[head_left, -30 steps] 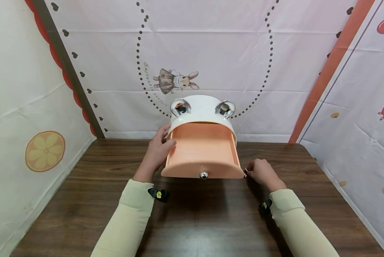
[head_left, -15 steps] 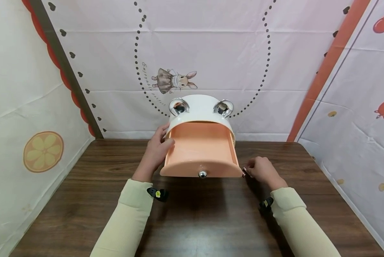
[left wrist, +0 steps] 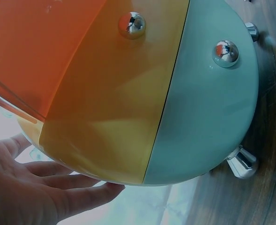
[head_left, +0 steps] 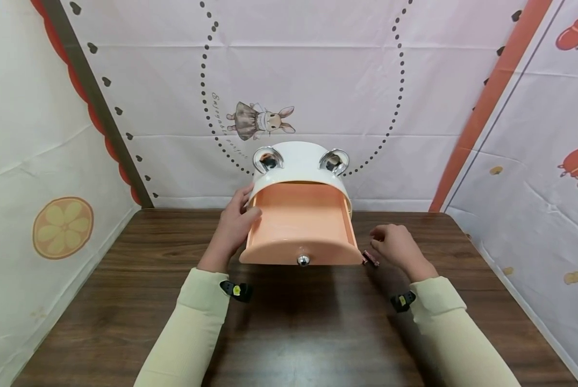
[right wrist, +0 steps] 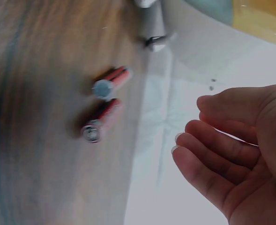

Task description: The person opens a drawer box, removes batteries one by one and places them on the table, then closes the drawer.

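Note:
A white-topped, rounded little drawer cabinet (head_left: pixel 298 161) with two silver ring-shaped eyes stands at the back of the table, its peach top drawer (head_left: pixel 299 212) pulled out. My left hand (head_left: pixel 232 226) rests along the cabinet's left side, fingers fairly straight against its edge and thumb by the drawer's side. My right hand (head_left: pixel 399 248) hovers to the right with loosely bent fingers and holds nothing. Below it, two red-and-black batteries lie on the table near each other; the right wrist view shows one battery (right wrist: pixel 110 82) beside the other battery (right wrist: pixel 100 123).
Under the pulled-out drawer, a yellow drawer (left wrist: pixel 109 103) and a pale green drawer (left wrist: pixel 205 103) are closed, each with a silver knob. Silver feet (left wrist: pixel 243 163) carry the cabinet on the dark wooden table (head_left: pixel 289 333). Printed cloth (head_left: pixel 308 80) hangs behind and at both sides.
My right hand has let go of a battery and lifted up and away from it, so the batteries show more plainly. The left hand stays at the cabinet's side.

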